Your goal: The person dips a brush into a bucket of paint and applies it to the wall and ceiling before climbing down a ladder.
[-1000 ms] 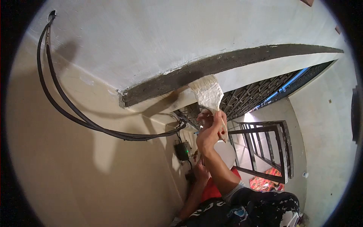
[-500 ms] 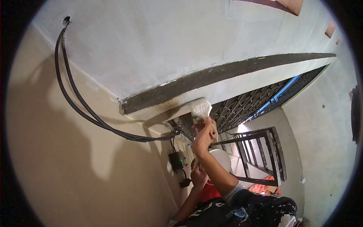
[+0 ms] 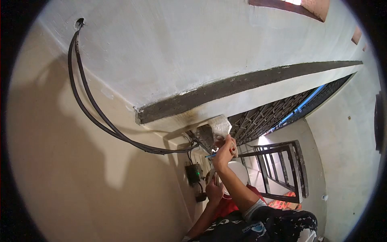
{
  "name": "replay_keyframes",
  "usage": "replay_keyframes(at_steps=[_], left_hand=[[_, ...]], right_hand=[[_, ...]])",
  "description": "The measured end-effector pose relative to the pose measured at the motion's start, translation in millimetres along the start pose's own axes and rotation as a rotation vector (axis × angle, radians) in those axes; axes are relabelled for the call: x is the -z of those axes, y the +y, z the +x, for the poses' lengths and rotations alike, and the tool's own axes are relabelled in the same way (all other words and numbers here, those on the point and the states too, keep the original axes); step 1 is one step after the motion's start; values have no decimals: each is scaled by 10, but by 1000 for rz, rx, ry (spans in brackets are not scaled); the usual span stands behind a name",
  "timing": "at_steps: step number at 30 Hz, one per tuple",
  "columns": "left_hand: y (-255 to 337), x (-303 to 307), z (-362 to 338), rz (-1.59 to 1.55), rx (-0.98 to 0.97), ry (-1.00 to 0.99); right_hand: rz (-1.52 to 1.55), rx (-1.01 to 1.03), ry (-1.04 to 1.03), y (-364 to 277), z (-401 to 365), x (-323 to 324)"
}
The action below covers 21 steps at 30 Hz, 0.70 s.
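Observation:
My right hand (image 3: 225, 154) is closed around the handle of a wide, flat paintbrush (image 3: 220, 126) caked with white. A hole shows at the end of its handle. The brush head is up against the pale band under the dark ledge (image 3: 209, 93), at the top corner of the window grille (image 3: 262, 117). Lower down, my left hand (image 3: 214, 191) is closed at the near rim of a white round container (image 3: 238, 172). My right forearm partly covers that container.
Two black cables (image 3: 96, 115) loop from a hole in the wall (image 3: 80, 23) down to the grille corner. A black box with a green light (image 3: 194, 173) sits on the wall left of my hands. A dark metal frame (image 3: 296, 171) stands at the right.
The whole view has shifted slightly, so the wall, cables and hands appear a little further right and lower. Both hands keep their holds.

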<state>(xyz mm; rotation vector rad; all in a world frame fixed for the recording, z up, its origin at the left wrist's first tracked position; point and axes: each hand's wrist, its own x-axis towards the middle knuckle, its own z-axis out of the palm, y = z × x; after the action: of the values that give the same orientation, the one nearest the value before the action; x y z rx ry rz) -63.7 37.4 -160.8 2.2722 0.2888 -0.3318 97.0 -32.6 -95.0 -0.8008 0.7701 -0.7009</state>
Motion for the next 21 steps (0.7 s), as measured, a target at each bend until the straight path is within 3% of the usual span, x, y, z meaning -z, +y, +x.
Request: replay_keyframes(at_steps=[4, 7, 9, 12, 15, 21], left_hand=[[-168, -138, 46, -96, -81, 109], [-148, -96, 78, -6, 26, 35], [-69, -63, 100, -108, -118, 188], [93, 75, 147, -87, 1, 81], [201, 146, 98, -55, -10, 51], [-76, -14, 89, -35, 43, 70]], right_hand=[[-23, 86, -27, -412, -85, -301], [31, 170, -100, -800, -151, -561], [162, 121, -156, -934, -206, -586], [187, 93, -141, -797, -145, -354], [132, 93, -114, -497, -18, -171], [-25, 82, 49, -208, 19, 32]])
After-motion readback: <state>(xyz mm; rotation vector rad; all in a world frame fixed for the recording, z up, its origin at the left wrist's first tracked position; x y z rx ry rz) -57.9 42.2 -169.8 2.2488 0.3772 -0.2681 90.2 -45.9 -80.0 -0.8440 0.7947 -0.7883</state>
